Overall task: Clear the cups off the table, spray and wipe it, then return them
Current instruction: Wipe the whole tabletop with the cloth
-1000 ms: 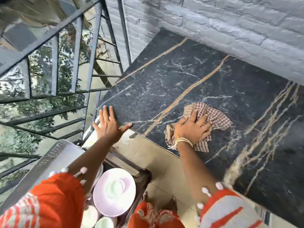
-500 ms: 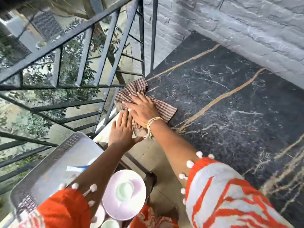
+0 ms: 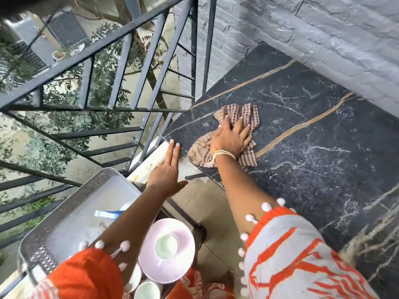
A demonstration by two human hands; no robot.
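Marble table (image 3: 313, 147) is bare of cups, so the clearing step is judged done; whether it was sprayed cannot be told. Wiping is in hand: the checked cloth (image 3: 237, 117) is pressed flat near the table's left corner by the right hand (image 3: 232, 140), fingers spread straight on the fabric. The left hand (image 3: 167, 175) is braced at the table edge, fingers straight and together, nothing held. Cups (image 3: 166, 247) and a pink saucer (image 3: 183, 264) are parked on the low stand beside the table; their return is left.

One head-worn camera looks steeply down (wide-angle, close) over both forearms onto the table (image 3: 323, 147) corner.
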